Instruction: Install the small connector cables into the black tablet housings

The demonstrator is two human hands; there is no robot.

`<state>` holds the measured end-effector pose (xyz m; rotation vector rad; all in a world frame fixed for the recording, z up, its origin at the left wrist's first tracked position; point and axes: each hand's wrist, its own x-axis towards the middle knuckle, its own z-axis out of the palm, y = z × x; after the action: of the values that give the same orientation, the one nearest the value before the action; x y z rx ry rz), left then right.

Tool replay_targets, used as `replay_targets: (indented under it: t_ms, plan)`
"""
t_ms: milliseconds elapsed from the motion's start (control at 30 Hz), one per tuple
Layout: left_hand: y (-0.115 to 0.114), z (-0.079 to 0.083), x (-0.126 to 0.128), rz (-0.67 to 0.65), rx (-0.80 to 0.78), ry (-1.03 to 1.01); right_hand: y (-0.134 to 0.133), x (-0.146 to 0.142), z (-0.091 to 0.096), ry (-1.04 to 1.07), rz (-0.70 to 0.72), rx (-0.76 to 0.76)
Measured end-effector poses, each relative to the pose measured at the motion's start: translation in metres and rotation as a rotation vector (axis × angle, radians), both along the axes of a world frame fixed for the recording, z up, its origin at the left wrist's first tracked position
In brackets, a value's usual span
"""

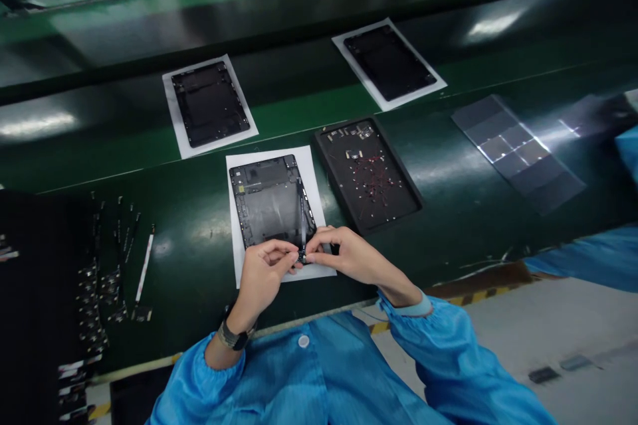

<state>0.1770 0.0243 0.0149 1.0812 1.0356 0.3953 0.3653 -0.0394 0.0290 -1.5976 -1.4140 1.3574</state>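
Observation:
A black tablet back housing [264, 209] lies open-side up on a white sheet [306, 169] in front of me. Along its right side runs a dark flex cable [302, 216], ending in a small circuit board [302, 256] at the near edge. My left hand [262, 275] pinches this board from the left, thumb and index finger closed. From the other side my right hand [349, 254] has its fingertips closed on the same board. The fingers partly cover the board and the housing's near edge.
Right of the housing sits a black tray [339, 179] with small parts and red wires. Two more housings [212, 104] [389, 63] rest on sheets farther back. Several flex cables [144, 265] lie at left, clear film pieces [518, 153] at right. A co-worker's blue sleeve [593, 255] shows at right.

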Motion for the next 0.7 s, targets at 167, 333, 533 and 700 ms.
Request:
replay_targets:
  t_ms: [167, 333, 533, 700]
  plan:
    - [0.003, 0.011, -0.017, -0.087, 0.469, 0.252, 0.028, 0.017, 0.044, -0.236, -0.054, 0.164]
    - [0.03, 0.018, -0.037, -0.146, 0.863, 0.435, 0.146, 0.012, 0.068, -0.471, -0.115, 0.189]
    - [0.125, 0.009, -0.022, -0.094, 0.993, 0.537, 0.279, -0.029, 0.042, -0.619, -0.401, -0.13]
    - [0.178, 0.001, -0.005, -0.161, 0.91, 0.561, 0.304, -0.053, 0.021, -0.602, -0.51, -0.275]
